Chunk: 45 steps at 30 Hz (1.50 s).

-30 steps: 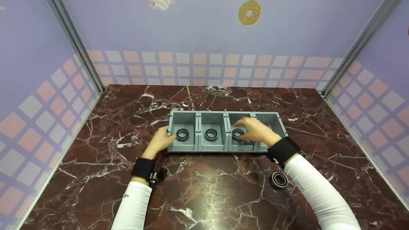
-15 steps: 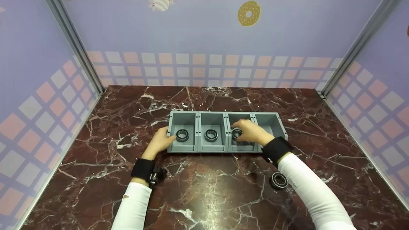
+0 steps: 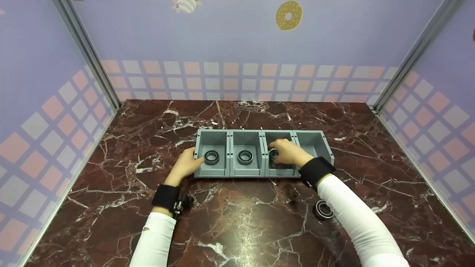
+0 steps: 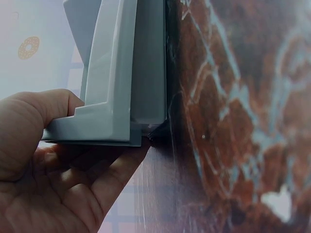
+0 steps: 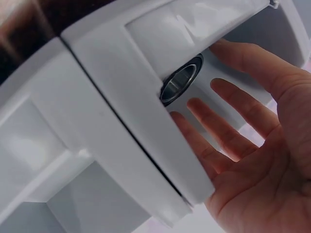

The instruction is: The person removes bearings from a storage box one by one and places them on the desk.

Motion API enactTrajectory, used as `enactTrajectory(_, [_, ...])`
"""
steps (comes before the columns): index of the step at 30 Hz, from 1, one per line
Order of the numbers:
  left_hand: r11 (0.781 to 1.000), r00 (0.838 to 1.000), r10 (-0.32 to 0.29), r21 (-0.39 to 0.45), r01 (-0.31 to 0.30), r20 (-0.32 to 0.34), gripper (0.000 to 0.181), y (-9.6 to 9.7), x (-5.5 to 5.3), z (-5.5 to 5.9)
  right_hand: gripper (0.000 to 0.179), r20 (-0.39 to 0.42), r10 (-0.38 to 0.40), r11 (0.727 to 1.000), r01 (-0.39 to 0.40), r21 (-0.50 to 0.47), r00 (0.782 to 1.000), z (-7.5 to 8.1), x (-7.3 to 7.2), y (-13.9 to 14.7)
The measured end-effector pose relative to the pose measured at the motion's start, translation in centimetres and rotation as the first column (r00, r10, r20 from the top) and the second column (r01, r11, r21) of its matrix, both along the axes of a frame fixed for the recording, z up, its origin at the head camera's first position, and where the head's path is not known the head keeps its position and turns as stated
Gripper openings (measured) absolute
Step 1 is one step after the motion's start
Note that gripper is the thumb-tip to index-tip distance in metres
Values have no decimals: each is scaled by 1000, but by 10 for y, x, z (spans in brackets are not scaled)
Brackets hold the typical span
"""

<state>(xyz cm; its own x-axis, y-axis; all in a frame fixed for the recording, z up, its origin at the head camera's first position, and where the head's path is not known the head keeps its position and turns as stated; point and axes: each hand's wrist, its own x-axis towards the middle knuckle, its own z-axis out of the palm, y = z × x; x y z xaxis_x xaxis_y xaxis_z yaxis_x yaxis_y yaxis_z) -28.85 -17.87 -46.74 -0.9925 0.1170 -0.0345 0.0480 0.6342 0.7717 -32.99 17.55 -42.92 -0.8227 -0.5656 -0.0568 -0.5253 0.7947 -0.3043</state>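
Note:
Four joined grey bins form a row on the table. My left hand (image 3: 186, 163) grips the outer wall of the leftmost bin (image 3: 213, 171), thumb inside and fingers outside and beneath. One black-rimmed ball bearing (image 3: 212, 157) lies in that bin, and another bearing (image 3: 245, 157) in the second. My right hand (image 3: 291, 152) reaches into the third bin (image 3: 279, 172), thumb and fingers spread around a bearing (image 5: 181, 81). In the right wrist view the fingers are fairly straight, with fingertips (image 5: 194, 104) close beside this bearing. The fourth bin (image 3: 311, 138) is partly hidden by the right hand and wrist.
One more bearing (image 3: 323, 210) lies on the dark red marbled table (image 3: 237, 215), partly behind the right sleeve (image 3: 356, 218). Purple patterned walls (image 3: 237, 40) enclose the table at the back and both sides.
My right hand and forearm have shifted slightly left, and the third bin's bearing has slid a little left with them. The left hand keeps its grip on the end bin.

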Motion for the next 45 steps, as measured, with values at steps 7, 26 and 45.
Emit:
enactTrajectory(7, [1000, 1000, 0, 7, 0, 9, 56, -1, 1, 0, 54, -1, -11, 1000, 11, 17, 1000, -5, -3, -2])
enactTrajectory(26, [1000, 999, 16, 24, -16, -28, 49, 0, 0, 0, 21, -3, -19, 999, 19, 30, 1000, -6, -8, -8])
enactTrajectory(45, [1000, 1000, 6, 10, -6, -5, 57, -1, 1, 0, 17, -9, -25, 999, 25, 23, 1000, -10, -11, -9])
